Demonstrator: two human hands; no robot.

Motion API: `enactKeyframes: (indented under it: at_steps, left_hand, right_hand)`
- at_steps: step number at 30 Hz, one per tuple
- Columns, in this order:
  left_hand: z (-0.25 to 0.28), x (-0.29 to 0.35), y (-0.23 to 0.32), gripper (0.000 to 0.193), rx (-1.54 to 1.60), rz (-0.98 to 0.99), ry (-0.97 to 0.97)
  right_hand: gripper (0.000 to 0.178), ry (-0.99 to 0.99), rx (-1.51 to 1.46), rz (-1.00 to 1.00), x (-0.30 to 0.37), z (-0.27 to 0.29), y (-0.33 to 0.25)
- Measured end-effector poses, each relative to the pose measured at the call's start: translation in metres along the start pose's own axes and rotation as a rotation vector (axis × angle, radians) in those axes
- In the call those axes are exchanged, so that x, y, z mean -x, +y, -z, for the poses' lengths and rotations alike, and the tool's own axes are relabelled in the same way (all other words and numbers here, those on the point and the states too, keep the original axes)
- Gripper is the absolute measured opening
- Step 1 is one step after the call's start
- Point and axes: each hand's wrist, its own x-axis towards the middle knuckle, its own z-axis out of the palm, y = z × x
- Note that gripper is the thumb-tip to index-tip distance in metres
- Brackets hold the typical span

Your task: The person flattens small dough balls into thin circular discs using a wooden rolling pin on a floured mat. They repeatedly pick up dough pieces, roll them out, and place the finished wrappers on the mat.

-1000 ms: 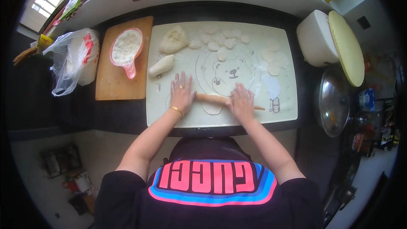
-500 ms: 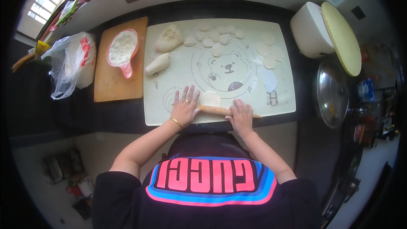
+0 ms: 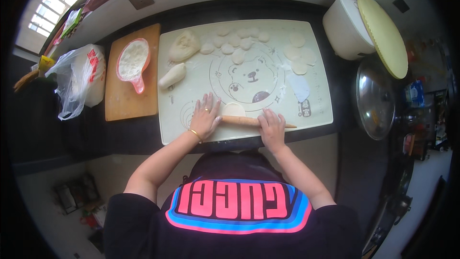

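Note:
A wooden rolling pin (image 3: 240,121) with tapered ends lies across the near part of a pale baking mat (image 3: 191,134). Under its far side shows a thin dough round (image 3: 234,110). My left hand (image 3: 205,121) lies flat with fingers stretched out, over the pin's left end, which it hides. My right hand (image 3: 271,127) has its fingers bent over the pin toward the right, leaving the tip (image 3: 291,126) sticking out. At the mat's left are a dough roll (image 3: 172,76) and a larger dough lump (image 3: 184,45). Small dough pieces (image 3: 227,48) spread along the far side.
Several flattened rounds (image 3: 299,53) and a white scraper (image 3: 300,88) lie at the mat's right. Leftward, a wooden board (image 3: 115,100) bears a pink scoop (image 3: 138,85) of flour, beside a plastic bag (image 3: 84,79). A white container (image 3: 342,29) and glass lid (image 3: 376,100) stand right.
The pin has rolled slightly away from me, covering more of the dough round. Both hands moved with it. The whole view has shifted a little.

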Motion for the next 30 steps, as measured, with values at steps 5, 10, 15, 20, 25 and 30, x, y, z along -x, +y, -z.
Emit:
enactKeyframes:
  at_steps: [5, 10, 15, 20, 25, 30]
  left_hand:
    - [0.017, -0.045, 0.016, 0.047, 0.579, 0.069, 0.015]
    - [0.022, -0.06, 0.023, 0.037, 0.536, 0.217, -0.123]
    - [0.011, 0.001, 0.008, 0.041, 0.385, 0.22, 0.237]
    - [-0.003, 0.028, 0.012, 0.058, 0.095, 0.227, 0.141]
    - [0.007, -0.028, -0.008, 0.061, 0.048, 0.309, 0.212]
    - [-0.009, -0.03, -0.019, 0.059, 0.142, 0.273, 0.259]
  right_hand:
    - [0.03, 0.043, -0.051, 0.065, -0.006, 0.011, -0.004]
    - [0.037, -0.05, -0.168, 0.141, -0.003, 0.024, -0.001]
    - [0.043, -0.115, -0.238, 0.068, 0.014, 0.027, -0.002]
    - [0.044, -0.132, -0.155, 0.084, -0.01, 0.011, -0.003]
    - [0.051, -0.113, -0.037, -0.028, -0.057, 0.003, 0.003]
    - [0.051, -0.16, 0.015, -0.006, -0.048, 0.004, -0.004]
